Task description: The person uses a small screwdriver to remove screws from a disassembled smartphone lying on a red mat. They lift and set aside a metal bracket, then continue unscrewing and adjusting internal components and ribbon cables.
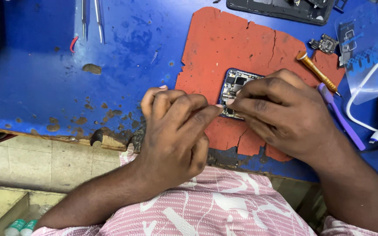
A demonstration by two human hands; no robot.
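From the head view, an open phone [235, 89] with its small parts showing lies on a torn red mat [224, 43] on the blue table [36, 74]. The right hand [281, 111] rests on the phone, fingers bent and pressed close. The left hand [176, 126] is beside it, its thumb and first finger pinched together; what they pinch is too small to tell. An orange screwdriver [318, 73] and a purple tool [340, 116] lie just right of the hands

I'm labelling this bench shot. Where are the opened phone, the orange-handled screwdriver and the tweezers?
opened phone [235, 83], head view, exposed circuit board
orange-handled screwdriver [316, 73], head view, handle middle
tweezers [91, 17], head view, between its two arms
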